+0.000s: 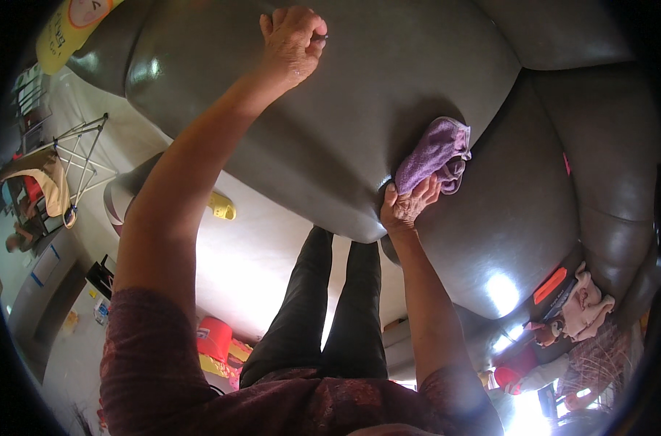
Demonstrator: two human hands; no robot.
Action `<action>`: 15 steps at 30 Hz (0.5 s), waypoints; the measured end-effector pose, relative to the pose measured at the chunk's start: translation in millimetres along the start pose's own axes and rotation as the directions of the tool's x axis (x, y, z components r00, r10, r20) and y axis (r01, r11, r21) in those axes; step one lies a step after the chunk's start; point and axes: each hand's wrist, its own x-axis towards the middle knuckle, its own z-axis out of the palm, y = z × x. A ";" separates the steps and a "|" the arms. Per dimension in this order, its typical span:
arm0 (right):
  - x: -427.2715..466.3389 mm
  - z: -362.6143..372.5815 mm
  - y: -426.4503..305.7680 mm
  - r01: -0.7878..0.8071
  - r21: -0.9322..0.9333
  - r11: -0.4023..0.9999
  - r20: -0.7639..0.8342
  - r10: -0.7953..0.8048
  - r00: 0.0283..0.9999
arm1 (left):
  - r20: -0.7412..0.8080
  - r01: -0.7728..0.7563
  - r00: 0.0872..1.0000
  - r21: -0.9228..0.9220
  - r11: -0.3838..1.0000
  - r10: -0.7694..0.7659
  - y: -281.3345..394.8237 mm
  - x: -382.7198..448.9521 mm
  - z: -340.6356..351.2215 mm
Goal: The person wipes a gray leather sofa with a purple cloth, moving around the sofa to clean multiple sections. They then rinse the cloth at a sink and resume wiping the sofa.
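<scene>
My left hand is at the upper middle, curled over the dark leather sofa seat. A small dark object shows between its fingers; what it is cannot be made out. Lower and to the right, my right hand has its fingers on the near end of a bunched purple cloth. The cloth lies on the seat near its front edge, its far part folded, with a pale trim. Part of the cloth is hidden by my right fingers.
Further sofa cushions lie right, with an orange object and a pale cloth beyond. A yellow clog and a red bucket stand on the floor. A folding frame is left; people are in the background.
</scene>
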 end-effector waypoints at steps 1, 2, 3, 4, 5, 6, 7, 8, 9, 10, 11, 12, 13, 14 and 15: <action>0.6 0.2 -0.7 -0.017 0.007 1.000 0.003 0.017 1.000 | 0.003 0.025 1.000 -0.003 1.000 -0.025 0.9 0.2 1.2; 1.2 0.3 -1.6 -0.021 0.018 1.000 -0.008 0.021 1.000 | -0.010 -0.002 1.000 0.025 1.000 0.002 1.9 0.7 2.6; 2.1 0.3 -2.6 -0.027 0.035 0.999 -0.023 0.028 0.999 | -0.023 -0.029 0.999 0.053 0.998 0.030 2.8 1.5 4.3; 3.0 0.4 -3.5 -0.033 0.038 0.999 -0.031 0.034 0.999 | -0.034 -0.055 0.998 0.081 0.995 0.058 3.4 2.4 5.7; 3.9 0.2 -4.6 -0.040 0.047 0.998 -0.043 0.043 0.998 | -0.023 -0.045 0.999 0.109 0.993 0.048 3.6 3.5 6.8; 4.8 0.1 -5.4 -0.049 0.056 0.997 -0.055 0.052 0.997 | -0.010 -0.036 0.999 0.137 0.990 0.037 3.4 4.9 7.8; 5.5 -0.3 -6.2 -0.047 0.057 0.997 -0.053 0.050 0.997 | 0.001 -0.026 1.000 0.165 0.986 0.026 2.8 5.6 8.0; 6.1 -0.7 -6.6 -0.045 0.058 0.997 -0.051 0.048 0.998 | 0.027 -0.066 0.998 0.183 0.981 0.062 1.8 6.6 8.2; 6.4 -1.2 -7.1 -0.049 0.063 0.997 -0.048 0.052 0.997 | 0.054 -0.106 0.994 0.200 0.974 0.097 0.3 7.4 7.6; 6.6 -1.5 -7.2 -0.049 0.062 0.997 -0.044 0.051 0.998 | 0.083 -0.146 0.988 0.216 0.966 0.130 -1.0 8.5 7.4; 6.5 -1.7 -7.2 -0.055 0.065 0.996 -0.038 0.058 0.998 | 0.101 -0.157 0.985 0.238 0.958 0.136 -1.9 9.5 7.5; 6.4 -1.8 -7.0 -0.062 0.069 0.996 -0.033 0.065 0.997 | 0.121 -0.170 0.982 0.261 0.950 0.142 -2.7 10.9 7.6; 6.1 -1.6 -6.7 -0.055 0.065 0.996 -0.035 0.058 0.998 | 0.139 -0.184 0.979 0.284 0.941 0.149 -3.2 12.4 7.8; 5.5 -1.3 -6.2 -0.048 0.061 0.997 -0.037 0.050 0.998 | 0.167 -0.195 0.975 0.305 0.932 0.149 -3.2 13.2 7.5; 5.0 -0.7 -5.7 -0.040 0.057 0.998 -0.039 0.042 0.998 | 0.193 -0.206 0.970 0.324 0.923 0.149 -3.1 13.4 6.3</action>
